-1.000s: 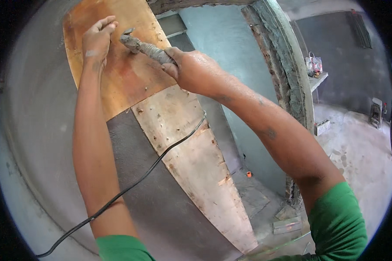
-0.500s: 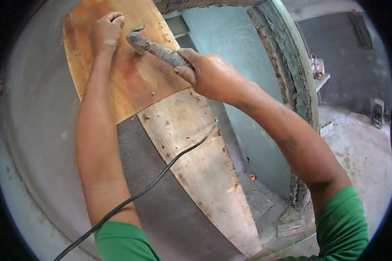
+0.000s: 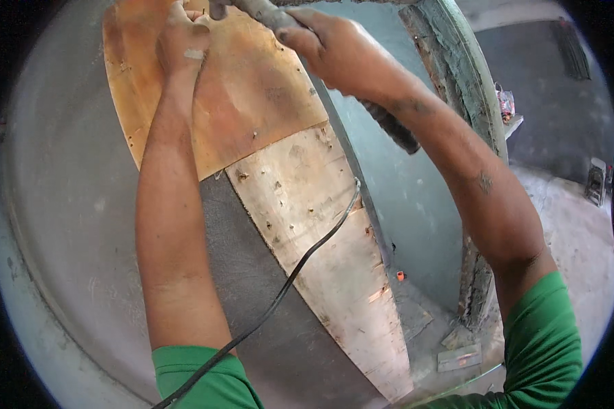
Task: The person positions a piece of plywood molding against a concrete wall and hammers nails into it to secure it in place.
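An orange-brown plywood sheet (image 3: 259, 88) lies against the dark grey surface, overlapping or meeting a paler, tapering wooden board (image 3: 307, 184) dotted with small nails or knots. My left hand (image 3: 183, 44) rests on the sheet near its top, fingers pinched together around a thin, dark nail (image 3: 204, 12). My right hand (image 3: 341, 51) is closed around a worn hammer (image 3: 260, 12) with a wrapped handle. The hammer's head is close to the left fingertips, partly cut off by the upper edge. Its dark handle end sticks out below my right wrist.
A black cable (image 3: 286, 286) crosses the pale board and my left sleeve. To the right is a bluish plastered recess (image 3: 409, 198) with a rough edge (image 3: 450, 75). Low down are a small orange piece (image 3: 400, 276) and a flat block (image 3: 459, 358).
My right hand and the hammer have moved upward in the picture, and the handle end has come into sight. My left hand stays on the sheet, now slightly higher and further right in view.
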Demonstrator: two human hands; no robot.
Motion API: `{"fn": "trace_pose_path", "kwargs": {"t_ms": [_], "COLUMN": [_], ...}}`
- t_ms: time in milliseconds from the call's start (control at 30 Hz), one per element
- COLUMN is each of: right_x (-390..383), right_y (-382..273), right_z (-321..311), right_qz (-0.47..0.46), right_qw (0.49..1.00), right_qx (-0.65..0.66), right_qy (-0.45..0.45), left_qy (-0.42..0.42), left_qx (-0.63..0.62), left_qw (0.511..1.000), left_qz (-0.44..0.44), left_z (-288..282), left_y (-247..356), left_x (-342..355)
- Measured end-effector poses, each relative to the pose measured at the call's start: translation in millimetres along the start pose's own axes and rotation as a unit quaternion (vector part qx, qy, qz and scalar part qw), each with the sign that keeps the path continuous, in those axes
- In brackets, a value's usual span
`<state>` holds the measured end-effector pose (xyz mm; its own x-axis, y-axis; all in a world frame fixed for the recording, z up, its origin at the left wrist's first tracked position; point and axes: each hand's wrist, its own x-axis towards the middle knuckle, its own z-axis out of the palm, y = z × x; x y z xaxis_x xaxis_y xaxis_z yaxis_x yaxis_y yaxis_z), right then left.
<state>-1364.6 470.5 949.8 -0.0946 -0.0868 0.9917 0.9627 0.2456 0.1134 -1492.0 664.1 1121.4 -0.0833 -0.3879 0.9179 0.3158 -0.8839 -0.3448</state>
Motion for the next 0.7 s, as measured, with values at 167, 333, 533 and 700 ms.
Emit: {"fn": "trace_pose_path", "kwargs": {"t_ms": [167, 333, 533, 700], "right_x": [20.3, 45.2, 26.5, 43.5], "right_y": [-10.4, -4.3, -15.4, -8.8], "right_z": [10.8, 12.7, 5.6, 7.0], "right_qz": [0.029, -0.046, 0.004, 0.017], "right_qw": [1.0, 0.999, 1.0, 0.999], "right_qx": [0.0, -0.016, 0.02, -0.009], "right_qy": [-0.011, -0.018, 0.008, -0.038], "left_qy": [-0.002, -0.002, 0.001, 0.042], "left_qx": [0.043, 0.076, -0.028, 0.134], "left_qw": [0.999, 0.997, 0.998, 0.99], "left_qz": [-0.018, -0.028, -0.062, 0.018], "left_z": [1.6, 1.2, -1.1, 7.5], "left_y": [6.3, 5.5, 21.5, -11.6], "left_x": [-1.6, 2.3, -6.7, 6.3]}}
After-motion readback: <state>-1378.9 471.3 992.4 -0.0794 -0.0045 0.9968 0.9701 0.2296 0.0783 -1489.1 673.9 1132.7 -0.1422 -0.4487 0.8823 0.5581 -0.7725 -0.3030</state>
